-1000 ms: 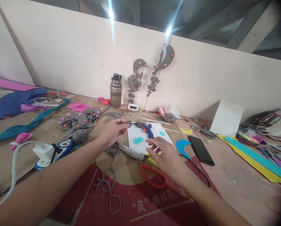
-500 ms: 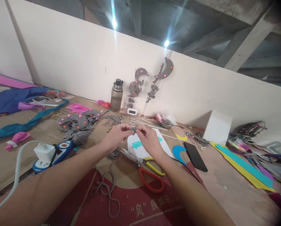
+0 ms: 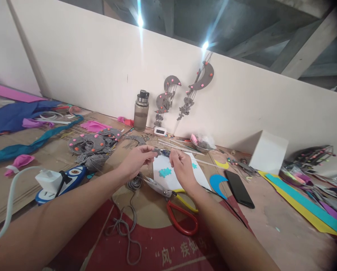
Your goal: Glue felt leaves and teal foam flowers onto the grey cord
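Above the white paper [image 3: 171, 184], my left hand [image 3: 137, 162] pinches a small grey felt piece [image 3: 157, 151] between thumb and fingertips. My right hand [image 3: 182, 165] is closed round a small dark blue object [image 3: 165, 153] whose end meets or nearly meets the felt; its kind is too small to make out. Turquoise cut-outs [image 3: 165, 172] lie on the paper. Just below the hands are scissors [image 3: 164, 192] with one red and one yellow handle, blades apart. A bundle of grey cord [image 3: 135, 182] sits under my left wrist, its loose end trailing toward me.
Left are a power strip [image 3: 77, 174] with a white charger [image 3: 47, 181] and grey felt moons [image 3: 86, 143] with pink dots. A bottle [image 3: 141, 113] and small clock [image 3: 160, 131] stand by the wall. Right lie a blue crescent [image 3: 217, 184], a phone [image 3: 239, 188] and coloured strips [image 3: 301, 203].
My right hand has let go of the grey felt piece and now holds a dark blue object beside it. My left hand keeps the felt. The view has shifted slightly.
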Demonstrator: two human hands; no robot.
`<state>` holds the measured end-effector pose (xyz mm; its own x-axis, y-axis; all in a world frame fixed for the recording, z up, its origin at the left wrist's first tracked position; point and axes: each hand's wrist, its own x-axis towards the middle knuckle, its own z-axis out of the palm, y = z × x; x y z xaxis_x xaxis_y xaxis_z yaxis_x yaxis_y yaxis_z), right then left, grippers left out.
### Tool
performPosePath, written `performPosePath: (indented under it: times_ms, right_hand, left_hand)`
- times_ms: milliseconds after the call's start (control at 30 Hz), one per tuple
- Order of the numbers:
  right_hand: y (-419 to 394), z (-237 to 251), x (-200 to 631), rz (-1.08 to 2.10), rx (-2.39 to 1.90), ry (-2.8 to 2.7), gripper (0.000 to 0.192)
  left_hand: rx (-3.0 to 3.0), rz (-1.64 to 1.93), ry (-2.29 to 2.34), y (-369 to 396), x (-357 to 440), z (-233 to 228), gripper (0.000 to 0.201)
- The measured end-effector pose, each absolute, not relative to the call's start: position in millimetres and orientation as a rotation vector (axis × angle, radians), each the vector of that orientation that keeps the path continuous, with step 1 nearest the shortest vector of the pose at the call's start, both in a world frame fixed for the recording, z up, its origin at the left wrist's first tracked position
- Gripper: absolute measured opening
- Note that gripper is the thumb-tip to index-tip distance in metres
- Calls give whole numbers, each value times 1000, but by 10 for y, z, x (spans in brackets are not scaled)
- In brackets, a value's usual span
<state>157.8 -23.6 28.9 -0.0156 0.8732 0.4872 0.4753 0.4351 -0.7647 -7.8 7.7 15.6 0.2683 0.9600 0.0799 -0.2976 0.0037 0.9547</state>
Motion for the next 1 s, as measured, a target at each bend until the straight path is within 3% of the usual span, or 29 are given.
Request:
performPosePath:
  times_ms: [133,233,433,800,1000]
  right_hand:
    - [-218,228,1535,486,-1165,-1648,16]
    - [-206,201,1514,495,-1159,-1662,24]
    - [-203,226,1515,629,-1149,-1548,15]
    - [-154,199,1440,1336,-937,-1057,21]
    - [-153,199,1448,1356,-923,-962,26]
  left_hand:
    - [1193,1112,761,79,-76,170,19]
    - [1309,1116,790,60,-65,183,18]
    - [1345,1121,730,13,-34,182,21]
    - [1255,1072,707,24,-54,234,19]
    - [1173,1049,717,11,-55,260,28]
